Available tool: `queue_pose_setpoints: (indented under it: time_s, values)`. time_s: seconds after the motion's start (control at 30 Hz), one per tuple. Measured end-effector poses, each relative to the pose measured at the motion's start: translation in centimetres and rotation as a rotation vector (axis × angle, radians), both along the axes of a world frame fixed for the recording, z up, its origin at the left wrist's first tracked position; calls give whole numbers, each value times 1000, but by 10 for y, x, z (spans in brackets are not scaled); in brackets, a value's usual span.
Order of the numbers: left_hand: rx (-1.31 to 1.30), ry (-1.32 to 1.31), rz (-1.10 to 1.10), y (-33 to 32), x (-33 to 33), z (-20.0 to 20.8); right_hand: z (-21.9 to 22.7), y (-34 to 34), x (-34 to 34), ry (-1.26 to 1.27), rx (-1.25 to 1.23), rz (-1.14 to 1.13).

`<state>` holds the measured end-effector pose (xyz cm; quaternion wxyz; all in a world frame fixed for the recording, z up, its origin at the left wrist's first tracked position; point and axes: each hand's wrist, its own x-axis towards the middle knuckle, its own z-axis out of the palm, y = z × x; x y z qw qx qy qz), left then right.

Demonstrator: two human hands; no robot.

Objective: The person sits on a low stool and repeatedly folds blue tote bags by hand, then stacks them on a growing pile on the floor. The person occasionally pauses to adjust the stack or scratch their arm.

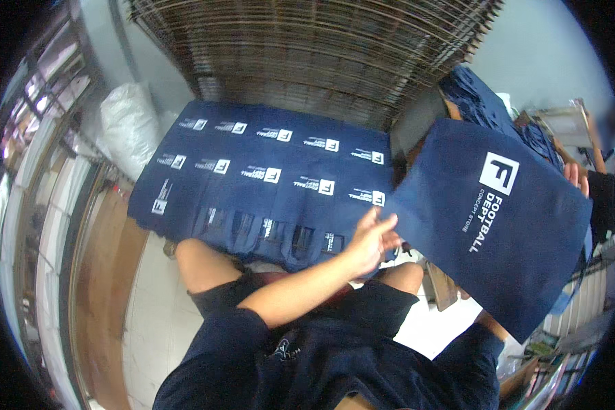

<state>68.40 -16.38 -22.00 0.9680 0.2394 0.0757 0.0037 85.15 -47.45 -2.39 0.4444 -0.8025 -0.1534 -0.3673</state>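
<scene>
A flat navy drawstring-style fabric bag (437, 184) with a white printed logo is held up on the right. Fingers of my right hand (575, 179) show at its far right edge; its palm and most of my forearm are hidden behind the fabric. My left hand (374, 242) is beside the bag's left corner, fingers apart, with no clear grip on it; whether it touches the cloth I cannot tell. Before my knees lie rows of overlapping navy bags (290, 198) with similar white prints, together forming a broad layered surface.
A wire drying rack (314, 51) of many stacked shelves stands right behind the laid-out bags. Dark blue cloth (482, 102) is heaped at the back right. A white plastic sack (128, 123) leans at the wall on the left, near loaded shelving (48, 225).
</scene>
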Motion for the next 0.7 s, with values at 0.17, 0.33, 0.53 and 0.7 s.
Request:
queue_pose_setpoints:
  time_s: [0.17,0.33,0.53,0.7]
  values:
    - [321,-43,423,98,-32,6,-142,44,-61,249,671,356]
    - [543,-33,437,158,-68,4,-243,93,-133,933,1028,1030]
    - [773,-15,445,210,-86,14,-313,128,-131,1668,703,1076]
    - [844,78,611,266,-136,20,-317,220,-134,1562,600,743]
